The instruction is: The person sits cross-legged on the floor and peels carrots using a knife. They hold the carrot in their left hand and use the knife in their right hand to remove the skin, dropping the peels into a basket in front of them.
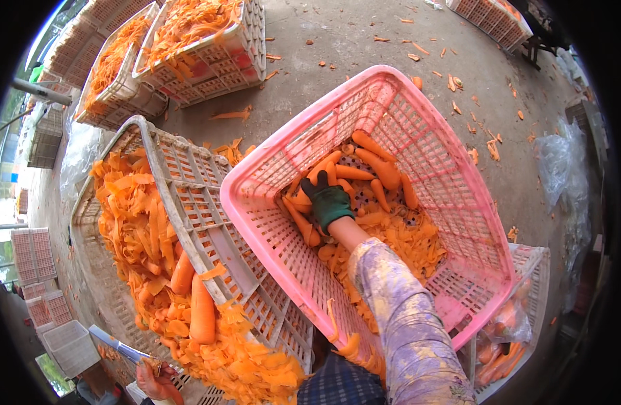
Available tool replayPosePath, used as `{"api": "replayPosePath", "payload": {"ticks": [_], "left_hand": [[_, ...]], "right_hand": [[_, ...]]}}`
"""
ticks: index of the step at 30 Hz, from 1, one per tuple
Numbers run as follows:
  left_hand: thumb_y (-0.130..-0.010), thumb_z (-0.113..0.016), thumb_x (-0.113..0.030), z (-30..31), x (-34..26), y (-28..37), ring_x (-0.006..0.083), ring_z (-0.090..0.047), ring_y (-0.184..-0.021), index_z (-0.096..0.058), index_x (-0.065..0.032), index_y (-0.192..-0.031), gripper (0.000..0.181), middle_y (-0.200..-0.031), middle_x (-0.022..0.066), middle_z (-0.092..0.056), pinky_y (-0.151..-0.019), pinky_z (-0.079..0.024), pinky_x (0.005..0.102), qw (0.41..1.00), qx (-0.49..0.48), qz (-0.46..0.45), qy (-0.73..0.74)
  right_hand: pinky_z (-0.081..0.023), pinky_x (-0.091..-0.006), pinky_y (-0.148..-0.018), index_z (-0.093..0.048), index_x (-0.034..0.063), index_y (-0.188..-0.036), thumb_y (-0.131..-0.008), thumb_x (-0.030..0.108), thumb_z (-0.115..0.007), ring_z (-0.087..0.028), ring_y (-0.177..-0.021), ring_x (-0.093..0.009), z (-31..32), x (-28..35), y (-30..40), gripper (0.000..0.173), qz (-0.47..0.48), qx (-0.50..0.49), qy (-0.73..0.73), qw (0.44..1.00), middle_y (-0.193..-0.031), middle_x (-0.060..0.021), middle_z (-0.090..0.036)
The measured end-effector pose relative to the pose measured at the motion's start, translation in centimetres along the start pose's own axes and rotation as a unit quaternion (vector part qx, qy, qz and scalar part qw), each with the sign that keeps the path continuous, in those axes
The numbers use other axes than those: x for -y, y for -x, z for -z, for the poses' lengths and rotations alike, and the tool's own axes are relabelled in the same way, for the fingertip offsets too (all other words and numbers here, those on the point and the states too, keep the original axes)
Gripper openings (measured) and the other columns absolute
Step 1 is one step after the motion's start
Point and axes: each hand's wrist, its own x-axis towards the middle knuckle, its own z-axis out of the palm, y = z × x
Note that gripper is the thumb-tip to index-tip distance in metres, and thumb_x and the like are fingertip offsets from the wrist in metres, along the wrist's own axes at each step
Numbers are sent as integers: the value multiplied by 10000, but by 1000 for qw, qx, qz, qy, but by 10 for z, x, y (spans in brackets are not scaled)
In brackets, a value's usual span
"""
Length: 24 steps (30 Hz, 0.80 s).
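Deep inside the pink plastic basket (295,143), my right hand (333,203) wears a green work glove with dark fingertips. It rests against carrots (318,168) at the basket's left side; its fingers partly cover them, and a firm hold cannot be made out. More carrots (384,169) lie on the perforated bottom, beside a heap of orange peelings (401,238). At the lower left, my left hand (156,385) is bare and closed around a knife-like tool (115,345), its blade pointing up and left. Whole carrots (203,311) lie among peelings in the nearby grey-white crate (181,223).
Two more crates (204,63) (119,76) heaped with peelings stand at the upper left. Scraps litter the concrete floor (335,30). Bagged carrots (505,324) sit in a crate at the lower right. Clear plastic sheeting (568,172) hangs at the right. Stacked crates (33,255) stand far left.
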Motion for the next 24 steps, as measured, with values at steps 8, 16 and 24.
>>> {"api": "replayPosePath", "payload": {"ticks": [8, 16, 24], "left_hand": [[-870, -527, -297, -14, 2, -7, 159, -524, -443, -477, -66, -867, 236, -614, 88, -544, -392, -445, 262, 1000, 17, 1, -13], [-870, -529, -292, -11, 0, -6, 157, -530, -446, -483, -58, -864, 238, -613, 92, -549, -390, -447, 257, 1000, 2, -3, -21], [-877, -529, -273, -6, 8, -11, 156, -527, -431, -490, -40, -872, 236, -612, 97, -560, -384, -446, 247, 1000, 11, 6, -15]], "right_hand": [[-472, -435, -773, -253, 280, -1369, -881, 167, -395, -443, -1156, -326, -28, -14, -5, 520, 12, -36, -29, 999, -1386, -191, -247], [-469, -432, -750, -366, 286, -1287, -875, 185, -424, -482, -1086, -328, -6, -8, 0, 428, -5, -19, -92, 996, -1324, -201, -318], [-480, -430, -736, -366, 312, -1290, -836, 98, -473, -530, -1004, -339, -28, -20, 4, 513, 71, -11, -16, 997, -1295, -203, -360]]}}
